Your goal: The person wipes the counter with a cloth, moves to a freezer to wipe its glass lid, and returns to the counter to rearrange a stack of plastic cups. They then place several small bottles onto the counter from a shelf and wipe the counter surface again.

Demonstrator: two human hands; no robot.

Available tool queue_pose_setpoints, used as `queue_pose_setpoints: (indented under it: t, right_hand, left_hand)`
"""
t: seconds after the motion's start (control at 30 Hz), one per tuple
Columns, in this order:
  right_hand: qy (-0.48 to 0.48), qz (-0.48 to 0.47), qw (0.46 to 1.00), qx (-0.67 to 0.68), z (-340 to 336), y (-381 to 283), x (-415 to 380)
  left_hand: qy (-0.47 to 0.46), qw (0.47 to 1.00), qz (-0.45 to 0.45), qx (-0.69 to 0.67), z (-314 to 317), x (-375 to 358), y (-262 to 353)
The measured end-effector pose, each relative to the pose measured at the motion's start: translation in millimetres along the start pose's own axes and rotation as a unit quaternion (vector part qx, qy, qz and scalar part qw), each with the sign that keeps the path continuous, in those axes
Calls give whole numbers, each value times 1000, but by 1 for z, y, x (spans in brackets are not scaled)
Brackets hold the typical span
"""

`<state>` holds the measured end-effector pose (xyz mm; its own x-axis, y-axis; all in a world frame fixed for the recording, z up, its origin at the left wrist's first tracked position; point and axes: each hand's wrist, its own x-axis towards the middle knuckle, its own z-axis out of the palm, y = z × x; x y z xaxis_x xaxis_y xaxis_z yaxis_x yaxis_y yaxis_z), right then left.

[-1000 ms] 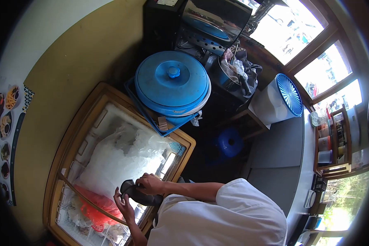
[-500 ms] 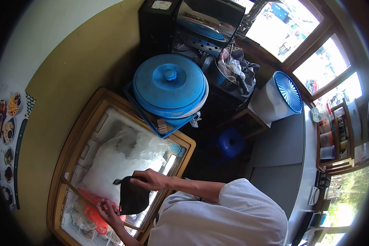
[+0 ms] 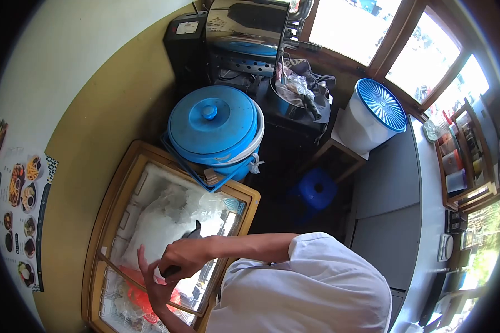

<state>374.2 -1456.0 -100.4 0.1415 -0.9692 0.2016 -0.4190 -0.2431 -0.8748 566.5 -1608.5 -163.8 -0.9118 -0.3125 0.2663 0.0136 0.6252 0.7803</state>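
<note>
Nearest, the wearer's white shirt (image 3: 305, 283) filled the lower part of the view, its sleeve leading to the bare right arm. The right hand (image 3: 189, 256) was closed around a dark cloth (image 3: 193, 230), one pointed end poking out above the knuckles and another dark bit showing below, between the two hands. The left hand (image 3: 156, 282) was just beside it, forefinger raised and the other fingers bent; whether it also pinched the cloth could not be told. The cloth seemed light and limp, more likely to fold or slip than to break, and its shape was mostly hidden in the grip. It would probably be best held by two opposite edges, since a grip on the bunched middle would leave the ends loose. Beneath the hands was a chest freezer (image 3: 251, 204) with a gold-brown frame, a frosty white mass (image 3: 155, 227) and a red bag (image 3: 144, 304) showing within it. Beyond its far edge stood a blue lidded tub (image 3: 214, 125); farther off were a blue stool (image 3: 316, 191), a white bucket (image 3: 361, 125) with a ribbed blue lid, and bright windows (image 3: 350, 28).
</note>
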Motion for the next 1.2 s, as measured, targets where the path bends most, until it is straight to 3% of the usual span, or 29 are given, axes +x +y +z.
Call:
queue_pose_setpoints:
  t: [0.03,0.13,0.27,0.4,0.57,0.7,0.73,0.83,0.9,0.93,1.0,1.03,1.07,1.1,1.13,1.17,1.2]
  right_hand:
    - [-14,11,1000,-25,2,5,0]
    - [42,-9,998,-49,-6,3,-14]
    - [26,-10,990,-139,-24,-2,-36]
    - [-43,80,991,-102,-31,3,-55]
    - [-158,127,968,-146,-55,14,-65]
    - [-199,52,969,-136,-75,49,-28]
    - [-205,46,967,-144,-77,60,-12]
    - [-22,111,978,-178,-60,102,17]
    - [146,65,929,-334,-27,136,16]
    - [229,40,883,-407,-7,155,13]
    - [196,123,946,-227,25,175,-3]
    - [160,189,963,-109,37,173,-22]
    - [145,194,963,-119,53,181,-39]
    - [131,198,963,-130,66,192,-56]
    - [131,236,956,-114,70,191,-72]
    - [132,275,947,-97,72,190,-87]
    - [178,273,937,-124,73,193,-103]
  left_hand:
    - [8,998,45,52,2,7,8]
    - [-85,975,-193,-73,3,5,20]
    - [-70,986,-144,49,13,-27,11]
    - [-43,955,-245,-161,9,-40,26]
    - [-20,966,-199,-166,-8,-55,34]
    - [50,965,-223,-130,-18,-61,2]
    - [15,959,-264,-101,-27,-51,-1]
    - [48,951,-294,-83,-30,-35,-60]
    - [122,951,-281,-29,-14,-50,-129]
    - [170,954,-233,83,4,-57,-149]
    - [261,909,-127,299,48,-67,-179]
    - [226,930,-100,272,79,-63,-181]
    - [189,948,-73,243,110,-63,-181]
    - [141,929,-202,278,141,-53,-141]
    - [117,902,-262,323,157,-43,-123]
    - [84,869,-319,367,173,-33,-105]
    - [78,845,-313,426,180,-27,-105]
